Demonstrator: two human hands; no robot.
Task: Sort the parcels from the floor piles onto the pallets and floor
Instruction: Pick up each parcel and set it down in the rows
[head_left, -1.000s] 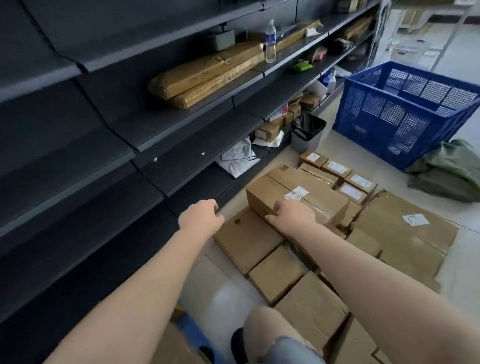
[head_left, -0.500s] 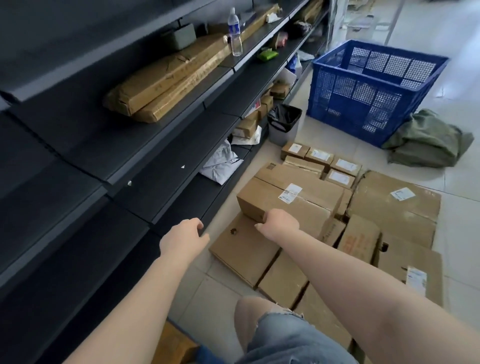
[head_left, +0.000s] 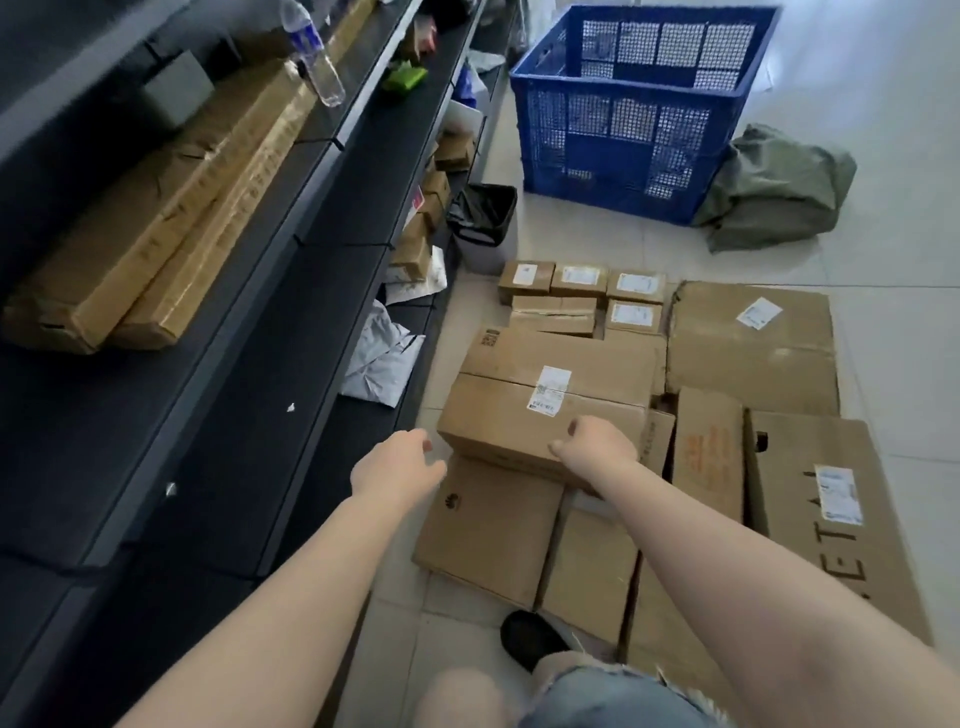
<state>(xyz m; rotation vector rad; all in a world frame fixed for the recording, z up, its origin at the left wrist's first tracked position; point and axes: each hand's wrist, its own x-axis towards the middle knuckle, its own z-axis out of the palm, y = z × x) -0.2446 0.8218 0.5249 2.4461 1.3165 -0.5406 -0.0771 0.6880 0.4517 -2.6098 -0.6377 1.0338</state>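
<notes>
A large cardboard box with a white label (head_left: 524, 415) lies on top of flat cartons (head_left: 488, 525) on the floor beside the shelving. My right hand (head_left: 597, 444) hovers at the box's near edge with its fingers loosely curled, and I see no grip on it. My left hand (head_left: 397, 465) hangs just left of the box's near corner, relaxed and holding nothing. Several small labelled parcels (head_left: 582, 291) sit in a cluster behind the big box. More flat cartons (head_left: 748, 343) lie to the right.
Dark metal shelving (head_left: 218, 322) runs along the left and holds long wrapped parcels (head_left: 156, 234) and a water bottle (head_left: 317, 62). A blue mesh crate (head_left: 623, 104), a small bin with a black liner (head_left: 483, 223) and a green sack (head_left: 774, 192) stand behind. My foot (head_left: 530, 644) is near the cartons.
The view has risen and tilted down. My right hand has slid right along the box's near edge and loosened. My left hand has drifted toward the box corner.
</notes>
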